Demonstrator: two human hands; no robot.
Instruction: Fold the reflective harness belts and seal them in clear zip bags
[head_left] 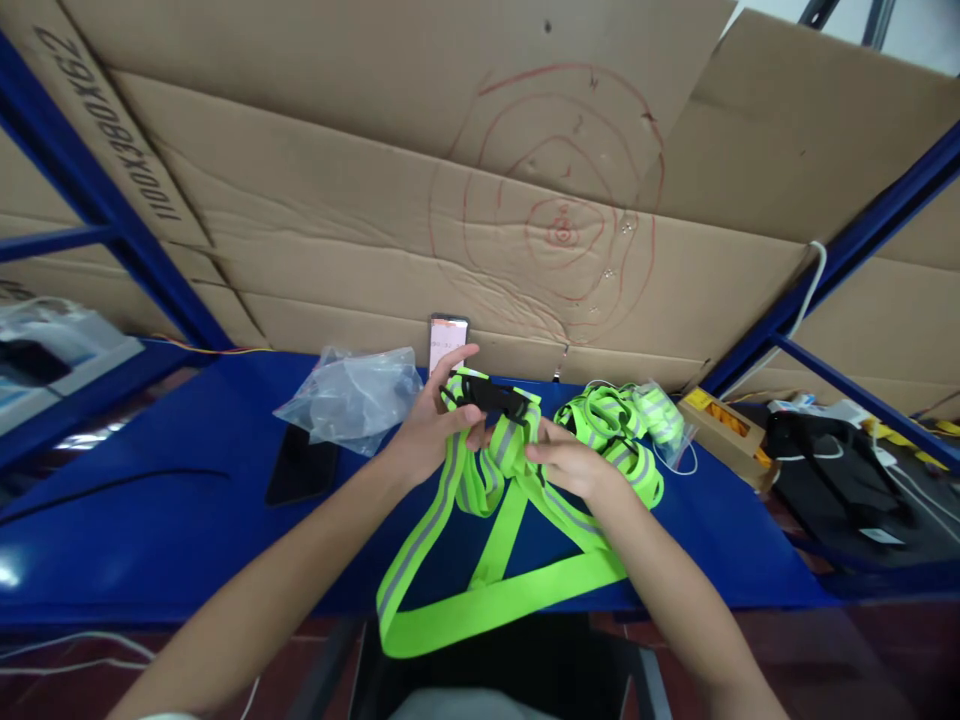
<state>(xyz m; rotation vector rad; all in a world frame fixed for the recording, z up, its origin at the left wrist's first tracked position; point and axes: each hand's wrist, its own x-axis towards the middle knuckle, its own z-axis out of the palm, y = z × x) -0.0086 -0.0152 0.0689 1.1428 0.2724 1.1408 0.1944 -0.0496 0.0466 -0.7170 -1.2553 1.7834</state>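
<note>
A blue table (202, 570) is backed by a wall of cardboard (337, 230), on which uneven red rings (562, 230) are drawn beyond the hands. Between the hands, above the table, a neon strap (504, 535) with a grey stripe is held, its black buckle (491, 397) turned up at the fingertips. By the left hand (431, 430) the buckle end is gripped, the thumb laid against the strap and the index finger left stretched out, only partly curled. By the right hand (566, 462) the gathered webbing is pinched between thumb and bent fingers; how the hidden fingers are set cannot be told. The stiff end is probably kept high and close so that it can be seen and worked, while the slack is let fall in a wide loop toward the body, past the table's near edge.

Just beyond the left hand, a lit phone (448, 340) is stood against the cardboard, apparently so that its screen can be read. To the left of that hand, a clear plastic bag (356, 395) is laid partly over a dark flat device (301, 468). Beyond the right hand, more neon straps (607, 420) are heaped, seemingly within easy reach, with a cardboard box (724, 435) placed farther right.
</note>
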